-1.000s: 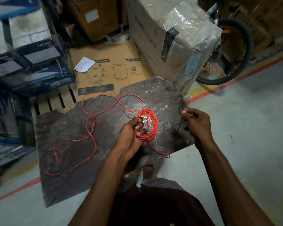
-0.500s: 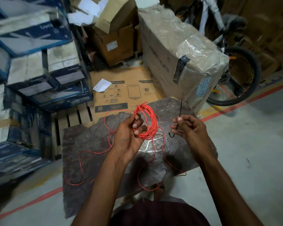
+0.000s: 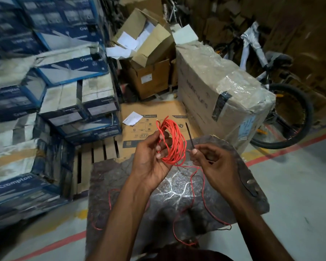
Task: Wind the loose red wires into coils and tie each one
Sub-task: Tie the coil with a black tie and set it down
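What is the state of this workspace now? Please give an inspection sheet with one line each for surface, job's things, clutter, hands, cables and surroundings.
Surface: dark mottled slab below the hands.
Job's things: red wire coil, wound, not yet tied; black tie, upright beside the coil.
Clutter: white paper on flat cardboard beyond the slab.
Hands: left hand grips the coil; right hand pinches the tie's lower end.
Cables: loose tail of red wire hangs from the coil onto the slab.
Surroundings: stacked blue boxes on the left, wrapped carton and bicycle on the right, pallet beyond the slab.
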